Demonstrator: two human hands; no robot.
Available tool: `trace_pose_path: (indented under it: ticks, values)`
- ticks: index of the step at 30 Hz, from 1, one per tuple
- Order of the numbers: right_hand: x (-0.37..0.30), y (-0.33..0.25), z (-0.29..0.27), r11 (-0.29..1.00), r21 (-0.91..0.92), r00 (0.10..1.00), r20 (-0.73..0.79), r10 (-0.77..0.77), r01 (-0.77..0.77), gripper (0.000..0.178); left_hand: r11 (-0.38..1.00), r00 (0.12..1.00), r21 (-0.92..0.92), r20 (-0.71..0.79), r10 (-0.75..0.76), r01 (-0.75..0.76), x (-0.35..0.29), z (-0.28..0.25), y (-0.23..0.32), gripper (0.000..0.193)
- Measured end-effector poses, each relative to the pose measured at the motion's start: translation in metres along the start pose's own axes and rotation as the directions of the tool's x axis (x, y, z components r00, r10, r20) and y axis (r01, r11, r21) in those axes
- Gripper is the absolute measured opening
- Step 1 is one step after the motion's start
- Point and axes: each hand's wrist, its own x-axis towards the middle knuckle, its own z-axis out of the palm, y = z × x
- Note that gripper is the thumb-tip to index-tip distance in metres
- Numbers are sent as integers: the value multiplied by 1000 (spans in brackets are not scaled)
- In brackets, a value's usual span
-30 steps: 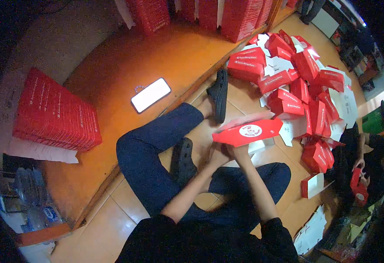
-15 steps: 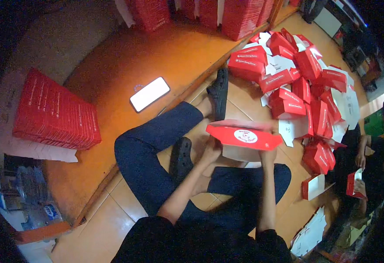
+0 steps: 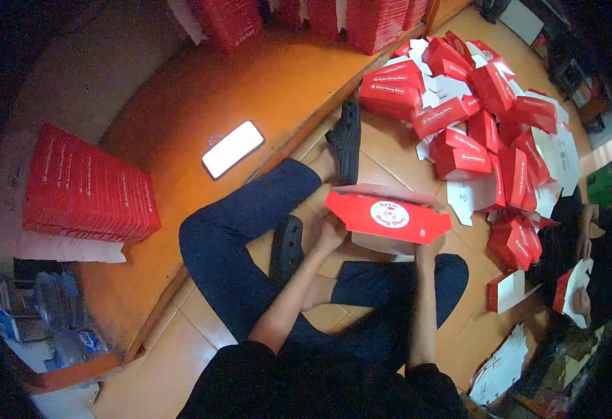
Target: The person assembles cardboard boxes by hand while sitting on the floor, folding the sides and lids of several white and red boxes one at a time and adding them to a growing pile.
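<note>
One red box (image 3: 391, 218), left hand (image 3: 331, 233) at one end, right hand (image 3: 426, 249) opposite

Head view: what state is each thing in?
Red cardboard box with round white label: held up, partly folded.
Left hand, right hand: gripping that box.
Heap of red cardboard boxes: folded into shape, some flaps open.
Red cardboard stack at left: closely packed.
Black-rimmed rectangular phone: lying flat, screen lit.
White cardboard sheets, lower right: lying flat.
</note>
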Motion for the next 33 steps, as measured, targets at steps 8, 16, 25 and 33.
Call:
trace_pose_path:
  ticks: [8, 16, 25, 33]
  values:
    - [30, -5, -49, 978, -50, 959, 192, 208, -202, 42, 713, 911, 568, 222, 348, -411, -14, 30, 65, 50]
    - [-5, 48, -11, 969, 205, 862, 506, 17, -140, 38, 694, 924, 618, 320, 207, -370, -13, 29, 66, 58]
    - [21, -18, -19, 965, -251, 996, 32, 88, -77, 17, 778, 955, 561, 240, 172, -281, -2, 18, 25, 45]
    - [26, -7, -29, 964, -252, 996, 52, -71, 82, 18, 651, 979, 734, 193, 71, -192, -5, 15, 50, 48]
